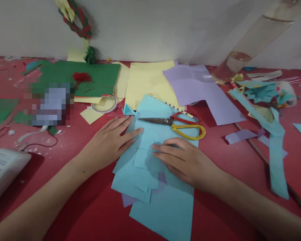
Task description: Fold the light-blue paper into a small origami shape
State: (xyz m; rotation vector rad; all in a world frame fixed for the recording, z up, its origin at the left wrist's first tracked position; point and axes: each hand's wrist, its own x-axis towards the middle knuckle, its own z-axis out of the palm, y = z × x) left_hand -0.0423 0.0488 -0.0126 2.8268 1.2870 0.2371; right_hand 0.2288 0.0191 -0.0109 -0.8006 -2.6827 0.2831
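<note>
You are pressing both hands flat on a loose stack of light blue cut paper pieces (pixel 142 160) lying in the middle of the red tabletop (pixel 90 207), directly in front of you. Your left hand (pixel 112 140) is lying open, palm down, with its fingers stretched across the stack's upper left edge. Your right hand (pixel 188 162) is also resting open and flat, its fingertips (pixel 157 147) touching the top piece; neither hand is gripping anything.

The stack is sitting on a larger light blue paper sheet (pixel 165 211), and a lilac scrap is peeking out beneath it. A pair of scissors with 1 red and 1 yellow handle loop (pixel 180 125) is lying closed just beyond your right hand, blades pointing left.

The paper is looking thin, light and limp, so it is likely sliding easily over the sheet below and creasing under any hard pinch. A free corner or the straight left edge is offering the best hold, taken lightly between thumb and forefinger.

A pale yellow paper sheet (pixel 147 80) and a lilac notched sheet (pixel 203 90) are lying farther back.
</note>
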